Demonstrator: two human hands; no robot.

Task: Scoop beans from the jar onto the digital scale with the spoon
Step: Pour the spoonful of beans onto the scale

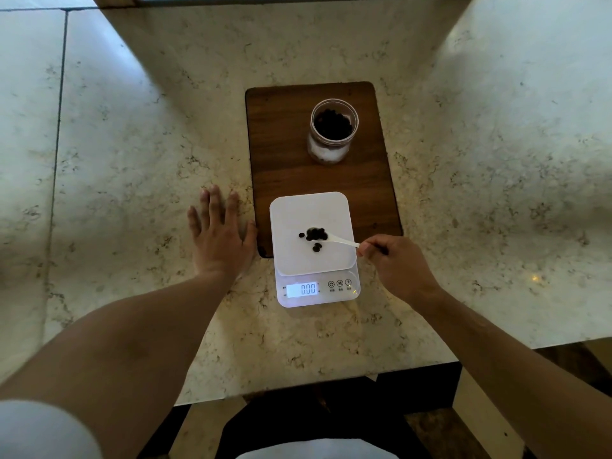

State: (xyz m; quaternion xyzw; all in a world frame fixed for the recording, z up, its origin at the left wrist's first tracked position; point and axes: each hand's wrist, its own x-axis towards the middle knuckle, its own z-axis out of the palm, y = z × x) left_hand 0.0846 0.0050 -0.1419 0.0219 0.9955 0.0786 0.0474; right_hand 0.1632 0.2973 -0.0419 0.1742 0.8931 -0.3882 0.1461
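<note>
The spoon [342,240] bowl is hard to tell from the white scale [311,233] — it seems to sit among the beans [315,235] there. The right hand [394,263] pinches its handle; the left hand [220,233] lies flat, fingers spread, on the counter [139,154]. The open jar [332,130] stands behind on the board [281,134].

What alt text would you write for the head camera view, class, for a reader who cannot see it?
A right hand tips a white plastic spoon of dark beans onto a white digital scale reading 0.00. The left hand lies flat on the marble counter; an open clear jar of beans stands on a wooden board behind.
</note>
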